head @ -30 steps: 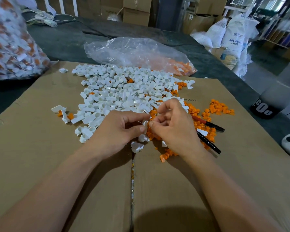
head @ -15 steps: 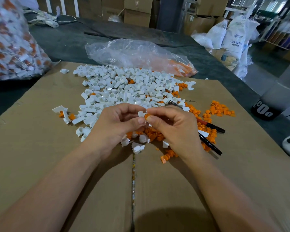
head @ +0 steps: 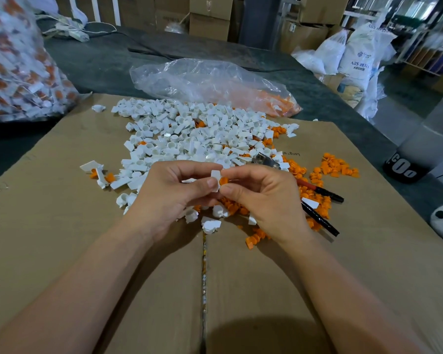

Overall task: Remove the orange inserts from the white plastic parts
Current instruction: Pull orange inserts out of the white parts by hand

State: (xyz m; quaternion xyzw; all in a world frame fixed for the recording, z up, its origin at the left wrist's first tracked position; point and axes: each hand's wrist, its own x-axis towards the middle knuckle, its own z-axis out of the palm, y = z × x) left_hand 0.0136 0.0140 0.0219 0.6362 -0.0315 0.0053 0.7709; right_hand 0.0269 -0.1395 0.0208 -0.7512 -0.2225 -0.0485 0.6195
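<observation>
Both hands are meeting above the middle of the cardboard sheet point(head: 62, 226) that is covering the bench point(head: 100, 62). The left hand point(head: 169, 198) is pinching a small white plastic part point(head: 215, 178) between thumb and forefinger, and its other fingers point(head: 189, 166) are curling loosely inward. The right hand point(head: 264, 200) is gripping the orange insert point(head: 224, 180) at the part's 3 o'clock side. Its thumb tip is pressing from below and its forefinger from above, with the remaining fingers bending toward the palm. The insert is touching the white part. Whether it is seated in the part or free of it is hard to tell, since the fingertips are covering the joint. The pair is being held in the air, clear of the sheet.

At 12 o'clock from the hands a wide heap of white parts point(head: 202, 136) is lying on the cardboard, with a few orange bits mixed in. At 3 o'clock loose orange inserts point(head: 338, 167) are spreading out. A pair of pliers point(head: 320, 219) with red and black handles is lying among them, partly behind the right hand. At 6 o'clock, just under the hands, several white pieces point(head: 211, 226) are resting near the sheet's seam. A clear bag point(head: 210, 83) holding orange pieces is lying beyond the heap, and a bulging bag point(head: 18, 72) of white and orange parts is sitting at 10 o'clock.
</observation>
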